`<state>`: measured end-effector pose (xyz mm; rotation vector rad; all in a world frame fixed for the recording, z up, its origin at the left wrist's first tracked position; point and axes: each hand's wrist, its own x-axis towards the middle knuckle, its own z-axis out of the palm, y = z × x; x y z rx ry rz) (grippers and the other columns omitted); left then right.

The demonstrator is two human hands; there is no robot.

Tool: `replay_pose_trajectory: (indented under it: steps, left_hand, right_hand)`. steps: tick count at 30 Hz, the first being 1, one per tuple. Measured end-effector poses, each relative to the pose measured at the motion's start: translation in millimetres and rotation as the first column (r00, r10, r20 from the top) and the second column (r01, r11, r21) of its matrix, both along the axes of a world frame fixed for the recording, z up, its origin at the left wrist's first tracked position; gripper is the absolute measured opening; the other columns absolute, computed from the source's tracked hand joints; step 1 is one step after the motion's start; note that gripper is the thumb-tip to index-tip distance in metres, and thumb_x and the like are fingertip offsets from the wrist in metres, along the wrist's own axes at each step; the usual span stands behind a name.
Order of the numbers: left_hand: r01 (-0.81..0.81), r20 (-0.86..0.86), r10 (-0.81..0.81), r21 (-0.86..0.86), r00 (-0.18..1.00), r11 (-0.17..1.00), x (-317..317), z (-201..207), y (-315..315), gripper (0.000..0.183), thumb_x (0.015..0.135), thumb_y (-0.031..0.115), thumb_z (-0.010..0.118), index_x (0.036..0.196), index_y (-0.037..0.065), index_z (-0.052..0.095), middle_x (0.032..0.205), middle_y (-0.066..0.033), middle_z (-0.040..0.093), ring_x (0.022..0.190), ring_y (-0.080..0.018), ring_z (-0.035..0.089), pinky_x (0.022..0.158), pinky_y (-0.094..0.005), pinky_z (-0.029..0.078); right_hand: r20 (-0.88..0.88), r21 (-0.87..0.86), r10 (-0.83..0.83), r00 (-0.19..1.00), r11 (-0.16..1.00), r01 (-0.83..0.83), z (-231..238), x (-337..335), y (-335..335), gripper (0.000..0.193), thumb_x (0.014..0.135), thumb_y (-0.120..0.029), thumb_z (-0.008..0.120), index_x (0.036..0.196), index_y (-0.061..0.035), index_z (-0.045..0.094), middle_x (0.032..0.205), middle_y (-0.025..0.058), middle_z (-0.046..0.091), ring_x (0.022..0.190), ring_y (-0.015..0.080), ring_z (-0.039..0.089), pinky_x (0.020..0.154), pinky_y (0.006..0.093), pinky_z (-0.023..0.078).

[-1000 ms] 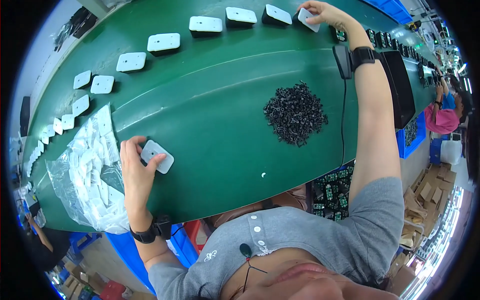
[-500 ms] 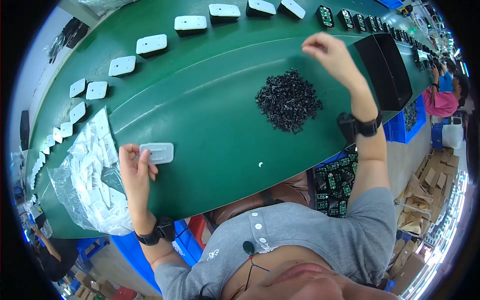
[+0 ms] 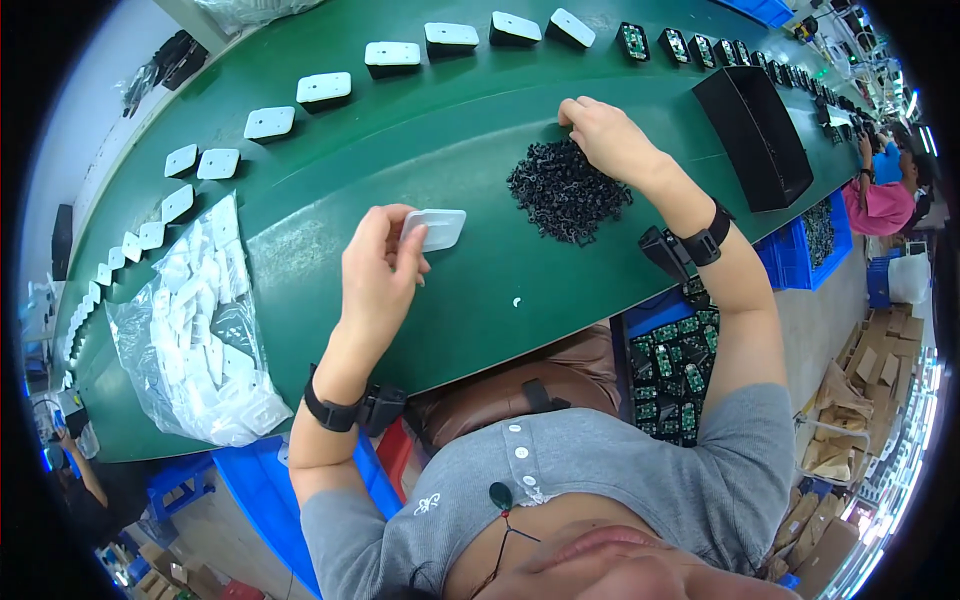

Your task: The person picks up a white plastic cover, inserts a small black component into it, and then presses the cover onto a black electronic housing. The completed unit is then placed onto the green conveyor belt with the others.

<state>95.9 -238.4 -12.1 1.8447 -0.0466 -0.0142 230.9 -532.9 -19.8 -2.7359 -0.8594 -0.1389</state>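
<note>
My left hand [image 3: 384, 262] pinches a small white plastic cover [image 3: 441, 231] by its left end, tilted and raised over the green table. The cover is rectangular with rounded corners. My right hand [image 3: 606, 138] is at the far edge of a heap of small black plastic parts [image 3: 566, 200]. Its thumb and fingers are bent together there, and whatever lies between the tips is too small to make out. Left of my left hand, a clear plastic bag [image 3: 262, 350] lies with many white covers [image 3: 208, 352] in it.
White-topped black boxes [image 3: 393, 55] line the table's far and left side. Open black housings with green circuit boards [image 3: 634, 42] continue rightward. A black bin [image 3: 760, 140] stands right of the heap. Blue crates [image 3: 790, 262] sit below the table edge. Other people [image 3: 885, 195] work at far right.
My left hand has moved right and farther away, carrying the white cover toward the heap. My right hand has come left and down to the heap's far edge.
</note>
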Motion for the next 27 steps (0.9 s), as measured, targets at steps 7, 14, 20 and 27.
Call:
replay_pose_trajectory:
  steps: [7, 14, 20, 27]
  left_hand:
    - [-0.055, -0.006, 0.054, -0.087, 0.998, 0.995, 0, -17, 8, 0.014, 0.091, 0.002, 0.055, 0.105, 0.001, 0.054, 0.08, -0.0059, 0.057, 0.056, -0.0082, 0.056, 0.046, -0.0212, 0.045]
    - [-0.074, 0.146, 0.085, -0.079, 0.986, 0.994, -1, -12, 8, 0.012, 0.09, 0.0, 0.056, 0.1, 0.003, 0.061, 0.079, -0.0047, 0.054, 0.054, -0.0091, 0.057, 0.044, -0.0208, 0.043]
    - [-0.179, 0.287, 0.17, 0.006, 0.943, 0.984, 0, 0, 0, 0.011, 0.082, 0.002, 0.066, 0.092, 0.001, 0.063, 0.079, -0.0098, 0.055, 0.057, -0.0192, 0.059, 0.048, -0.0293, 0.045]
    - [-0.201, 0.436, 0.109, 0.17, 0.893, 0.965, 1, -11, 9, 0.008, 0.082, 0.002, 0.064, 0.09, 0.003, 0.062, 0.078, -0.0109, 0.056, 0.063, -0.0292, 0.06, 0.052, -0.0353, 0.048]
  right_hand:
    - [0.058, 0.061, -0.078, 0.995, 0.995, 0.075, 0, -2, -2, 0.013, 0.081, 0.0, 0.055, 0.093, 0.0, 0.058, 0.084, 0.013, 0.057, 0.081, 0.0289, 0.058, 0.074, 0.0369, 0.048]
    - [-0.504, 0.761, 0.195, 0.842, 0.561, 0.326, 39, -49, 81, 0.01, 0.086, -0.006, 0.062, 0.095, -0.0011, 0.06, 0.089, 0.0015, 0.06, 0.08, 0.0078, 0.055, 0.073, 0.0219, 0.045]
    - [-0.544, 0.838, 0.427, 0.722, 0.245, 0.487, 23, -84, 141, 0.013, 0.085, -0.003, 0.065, 0.093, -0.0046, 0.055, 0.089, 0.0019, 0.059, 0.082, 0.0085, 0.054, 0.075, 0.0211, 0.044]
    - [-0.413, 0.84, 0.286, 0.865, 0.486, 0.24, 11, -87, 149, 0.012, 0.086, -0.004, 0.064, 0.097, -0.0028, 0.06, 0.087, 0.0017, 0.057, 0.078, 0.0085, 0.053, 0.071, 0.0209, 0.043]
